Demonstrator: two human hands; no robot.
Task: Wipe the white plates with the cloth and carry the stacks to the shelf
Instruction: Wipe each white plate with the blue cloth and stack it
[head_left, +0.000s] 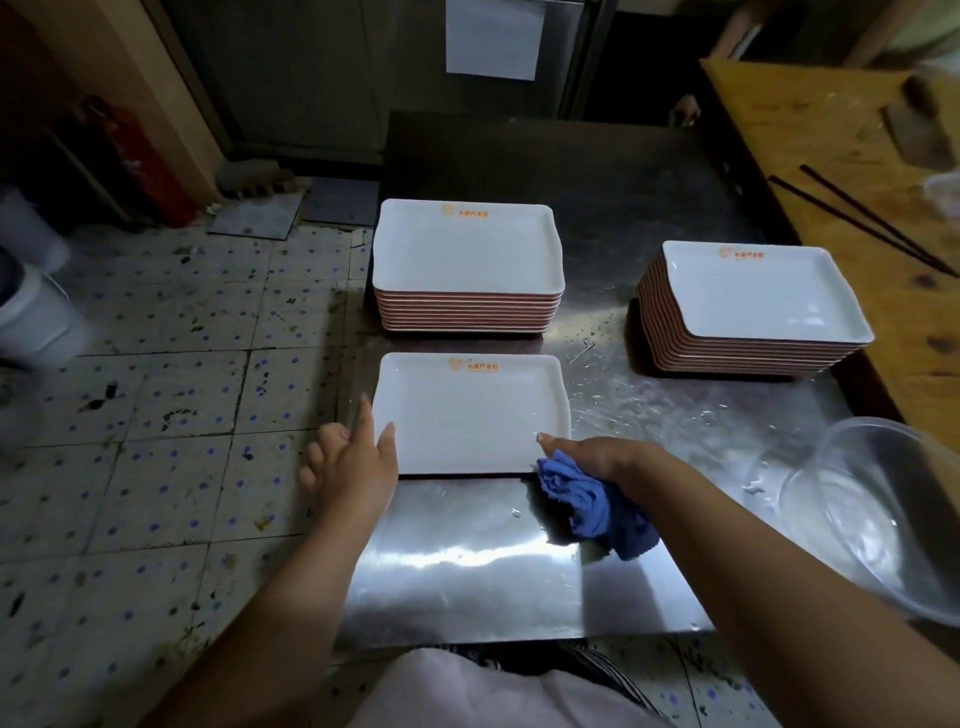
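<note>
Fingers of the left hand (350, 460) rest released against the near plate (470, 413), probably steadying it, while the right hand (605, 457) clenches the cloth (592, 506).

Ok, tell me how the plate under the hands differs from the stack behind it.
The near plate lies single and flat on the steel table; the far stack holds many plates. Both hands touch the near plate's edges; nothing touches the far stack. Both are white, rectangular, orange-logoed.
</note>
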